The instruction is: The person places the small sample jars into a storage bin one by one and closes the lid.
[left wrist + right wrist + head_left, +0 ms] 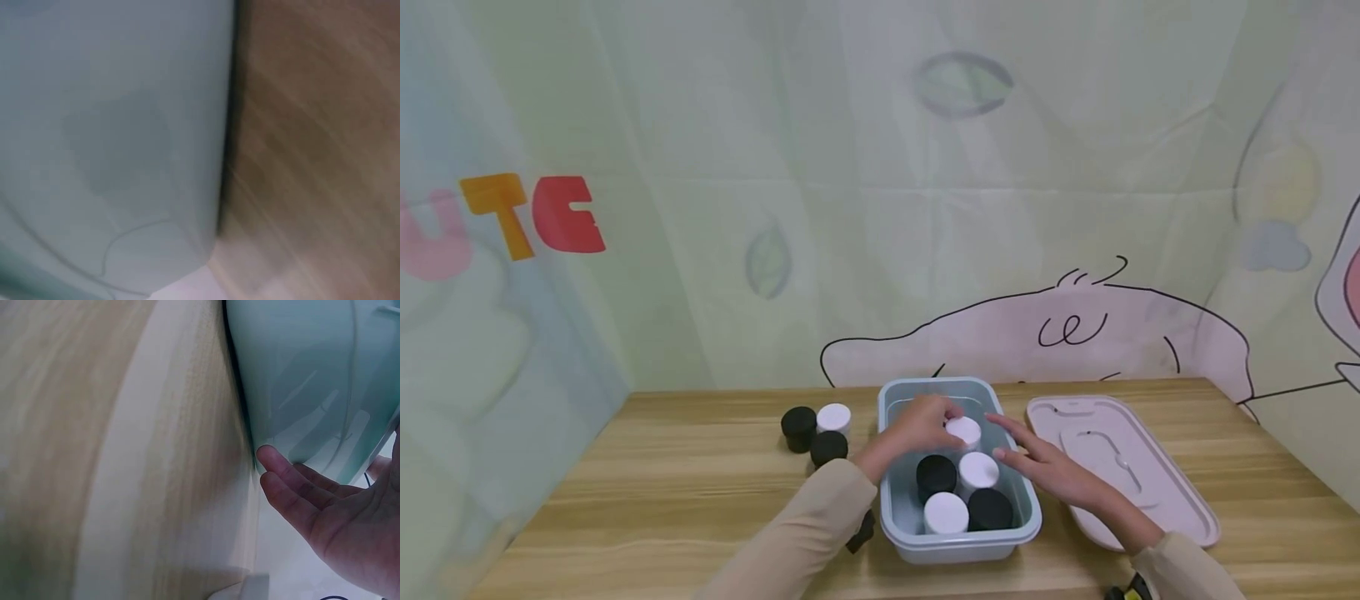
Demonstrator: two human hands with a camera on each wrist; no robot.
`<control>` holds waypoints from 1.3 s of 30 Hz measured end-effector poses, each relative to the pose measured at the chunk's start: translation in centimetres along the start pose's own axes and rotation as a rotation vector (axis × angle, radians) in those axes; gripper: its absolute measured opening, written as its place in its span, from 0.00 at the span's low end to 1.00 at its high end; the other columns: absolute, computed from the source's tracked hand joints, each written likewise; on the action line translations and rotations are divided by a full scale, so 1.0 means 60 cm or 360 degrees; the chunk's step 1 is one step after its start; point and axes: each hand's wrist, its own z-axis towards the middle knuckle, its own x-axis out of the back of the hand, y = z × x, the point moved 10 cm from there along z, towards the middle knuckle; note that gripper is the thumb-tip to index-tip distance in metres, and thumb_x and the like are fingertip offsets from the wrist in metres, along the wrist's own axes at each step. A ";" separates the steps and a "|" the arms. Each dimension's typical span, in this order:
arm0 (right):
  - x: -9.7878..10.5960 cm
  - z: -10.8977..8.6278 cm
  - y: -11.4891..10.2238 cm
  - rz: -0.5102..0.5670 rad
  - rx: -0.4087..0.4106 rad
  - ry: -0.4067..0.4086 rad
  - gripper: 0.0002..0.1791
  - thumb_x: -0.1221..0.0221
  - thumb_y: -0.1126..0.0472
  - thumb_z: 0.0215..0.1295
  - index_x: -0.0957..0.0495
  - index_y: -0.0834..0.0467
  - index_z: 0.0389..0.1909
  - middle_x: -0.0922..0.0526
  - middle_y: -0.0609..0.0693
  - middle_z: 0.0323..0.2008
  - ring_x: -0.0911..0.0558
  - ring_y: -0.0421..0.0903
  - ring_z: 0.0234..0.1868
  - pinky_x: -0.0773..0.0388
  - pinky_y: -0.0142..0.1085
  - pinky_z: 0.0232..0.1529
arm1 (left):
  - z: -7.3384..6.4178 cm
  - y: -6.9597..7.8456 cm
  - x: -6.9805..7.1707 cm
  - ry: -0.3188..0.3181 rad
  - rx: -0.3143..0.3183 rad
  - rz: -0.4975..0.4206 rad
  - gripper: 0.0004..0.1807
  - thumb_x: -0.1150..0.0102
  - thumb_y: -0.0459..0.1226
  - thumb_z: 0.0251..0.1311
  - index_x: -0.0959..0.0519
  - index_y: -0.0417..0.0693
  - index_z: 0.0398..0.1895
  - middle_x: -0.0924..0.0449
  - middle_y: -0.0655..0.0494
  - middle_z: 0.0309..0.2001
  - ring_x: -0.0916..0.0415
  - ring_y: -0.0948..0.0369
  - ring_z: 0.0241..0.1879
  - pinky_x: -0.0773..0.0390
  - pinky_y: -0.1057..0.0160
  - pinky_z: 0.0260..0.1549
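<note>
My left hand reaches into a light-blue plastic box and holds a small white cylindrical jar between thumb and fingers. Below it in the box are white jars and black jars. My right hand is at the box's right side with fingers extended, the fingertips by the rim. In the right wrist view its fingers lie loosely bent beside the box wall. Only the box's outside and wood appear in the left wrist view, where the left hand is hidden.
Left of the box stand black jars and a white jar on the wooden table. A pale pink lid lies to the right. Behind the table hangs a printed cloth.
</note>
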 end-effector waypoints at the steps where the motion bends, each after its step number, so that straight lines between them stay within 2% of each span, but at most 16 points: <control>1: 0.000 0.000 0.000 0.0000 0.0001 -0.0001 0.29 0.55 0.51 0.69 0.48 0.52 0.69 0.50 0.61 0.69 0.48 0.63 0.67 0.46 0.62 0.58 | 0.000 -0.002 -0.002 -0.0015 0.0016 -0.0007 0.20 0.31 0.36 0.44 0.21 0.36 0.41 0.19 0.50 0.37 0.28 0.62 0.33 0.27 0.68 0.35; 6: 0.000 0.001 -0.001 -0.0027 0.0015 0.0001 0.29 0.55 0.51 0.69 0.48 0.53 0.69 0.49 0.62 0.68 0.47 0.63 0.66 0.45 0.62 0.58 | -0.001 -0.011 -0.010 -0.0062 0.0104 -0.0104 0.21 0.33 0.35 0.47 0.22 0.35 0.45 0.20 0.45 0.43 0.24 0.57 0.42 0.25 0.63 0.42; 9: 0.000 0.002 -0.002 -0.0041 0.0023 -0.0003 0.30 0.56 0.50 0.69 0.49 0.54 0.69 0.49 0.62 0.68 0.46 0.63 0.66 0.44 0.61 0.58 | -0.001 -0.015 -0.013 -0.0073 0.0125 -0.0159 0.20 0.34 0.34 0.49 0.22 0.35 0.45 0.20 0.45 0.44 0.24 0.55 0.44 0.25 0.62 0.44; 17: -0.001 0.004 0.001 -0.0032 -0.0005 -0.0014 0.31 0.56 0.48 0.69 0.49 0.53 0.69 0.49 0.63 0.68 0.45 0.64 0.65 0.44 0.62 0.57 | 0.000 -0.007 -0.017 -0.0098 0.0041 -0.0145 0.17 0.35 0.33 0.49 0.21 0.34 0.43 0.19 0.45 0.41 0.23 0.55 0.43 0.25 0.64 0.43; 27: -0.001 0.002 -0.001 -0.0019 0.0020 -0.0025 0.30 0.55 0.49 0.69 0.49 0.53 0.69 0.50 0.62 0.68 0.46 0.64 0.66 0.43 0.61 0.57 | -0.005 -0.001 -0.027 -0.0181 0.0125 -0.0153 0.20 0.35 0.35 0.51 0.23 0.37 0.47 0.20 0.47 0.43 0.24 0.57 0.44 0.26 0.65 0.45; 34: -0.002 0.001 -0.003 -0.0012 0.0021 -0.0024 0.31 0.55 0.49 0.69 0.49 0.54 0.69 0.50 0.63 0.68 0.45 0.64 0.65 0.43 0.61 0.57 | -0.003 -0.005 -0.032 -0.0189 0.0148 -0.0153 0.20 0.35 0.36 0.51 0.23 0.37 0.47 0.20 0.47 0.42 0.24 0.57 0.43 0.25 0.64 0.44; 39: -0.002 0.000 -0.004 -0.0024 0.0015 -0.0015 0.30 0.55 0.49 0.69 0.49 0.54 0.69 0.49 0.63 0.68 0.46 0.64 0.66 0.44 0.62 0.58 | -0.010 -0.008 -0.017 -0.0160 0.0145 -0.0223 0.21 0.37 0.35 0.52 0.25 0.36 0.49 0.22 0.45 0.44 0.24 0.55 0.44 0.25 0.62 0.44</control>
